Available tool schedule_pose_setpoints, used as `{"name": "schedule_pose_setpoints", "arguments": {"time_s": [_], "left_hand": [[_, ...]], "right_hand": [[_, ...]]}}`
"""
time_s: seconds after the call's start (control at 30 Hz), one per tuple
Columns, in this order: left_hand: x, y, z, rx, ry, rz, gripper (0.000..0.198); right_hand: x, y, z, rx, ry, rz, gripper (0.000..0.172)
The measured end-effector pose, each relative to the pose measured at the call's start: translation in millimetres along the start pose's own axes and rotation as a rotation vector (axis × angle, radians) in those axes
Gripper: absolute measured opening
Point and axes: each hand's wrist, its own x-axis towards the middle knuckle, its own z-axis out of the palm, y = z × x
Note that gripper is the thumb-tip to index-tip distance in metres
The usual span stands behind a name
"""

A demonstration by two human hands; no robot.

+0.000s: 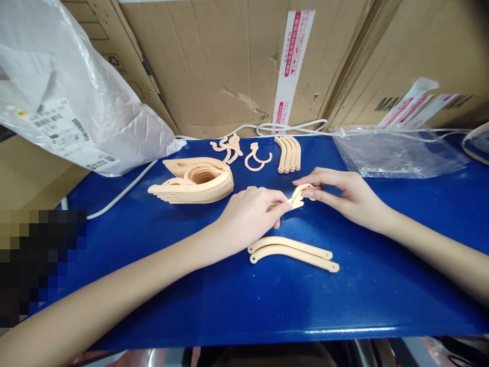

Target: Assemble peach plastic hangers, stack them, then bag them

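Observation:
My left hand is closed, thumb and fingers pinching a small beige plastic hanger piece above the blue table. Opposite it, my right hand pinches the curved end of the same beige work. Whether this is one part or two joined parts I cannot tell, because the fingers cover much of it. Nearer me lie two curved beige hanger arms, side by side. Behind my hands are a loose hook, a few tangled hooks and several curved arms in a row.
A stack of beige folded hangers stands at left on the blue table. Clear plastic bags lie at back right. A white cable runs before cardboard boxes. A wrapped parcel leans at far left.

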Motion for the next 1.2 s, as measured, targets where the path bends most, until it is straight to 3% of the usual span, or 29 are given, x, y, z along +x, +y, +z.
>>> {"name": "schedule_pose_setpoints", "arguments": {"time_s": [0.23,0.57,0.93,1.2], "left_hand": [[2,-7,7.2,0.299,0.162,0.096,0.025],[4,-14,14.6,0.595,0.221,0.254,0.023],[0,-14,16.2,0.788,0.275,0.408,0.018],[-3,-8,16.5,0.767,0.246,0.374,0.017]], "right_hand": [[0,10,0,-0.096,-0.036,-0.004,0.024],[4,18,-3,-0.171,-0.023,0.053,0.026],[4,27,-3,-0.141,-0.056,0.046,0.025],[6,25,-8,-0.077,-0.139,0.073,0.029]]}}
